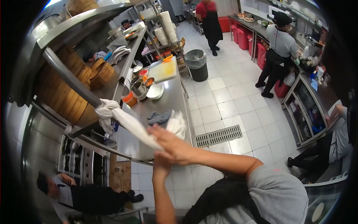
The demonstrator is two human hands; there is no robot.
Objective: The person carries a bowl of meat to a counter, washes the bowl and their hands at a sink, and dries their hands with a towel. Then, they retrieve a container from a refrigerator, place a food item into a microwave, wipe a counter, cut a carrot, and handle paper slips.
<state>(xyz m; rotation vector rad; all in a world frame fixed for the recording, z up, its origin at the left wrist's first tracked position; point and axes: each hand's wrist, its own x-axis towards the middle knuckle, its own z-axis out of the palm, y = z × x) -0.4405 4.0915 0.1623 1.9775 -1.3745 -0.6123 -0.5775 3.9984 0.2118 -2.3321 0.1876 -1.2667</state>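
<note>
Co-worker (56, 190) is standing at the far left by the oven doors. Bamboo steamers (67, 99) are sitting stacked under the shelf, too many and too blurred for counting. One rail (71, 78) is running diagonally, and one white towel (112, 114) is hanging knotted on it, stretching down right across the table (169, 100) edge into the hands. Metal pots (138, 89), about three, are crowding the table's far end with one white bowl (154, 91) and one cutting board (163, 70). One grey rag (159, 117) is lying just beside the towel's free end. Two hands are working the towel. The left hand (160, 164) is sitting underneath, mostly hidden, so its grip cannot be told. The right hand (173, 147) is lying on top with fingers stretched flat, pressing the towel rather than pinching it. One bin (196, 64) and one floor drain (219, 135) are sitting further right, then at least three red tubs (242, 37). About six other people are showing in all. Likely risks: hard tugging could be loosening the knot or sliding it down the rail, and a loose end could be sweeping the rag off the table, since both are lying near the edge.
</note>
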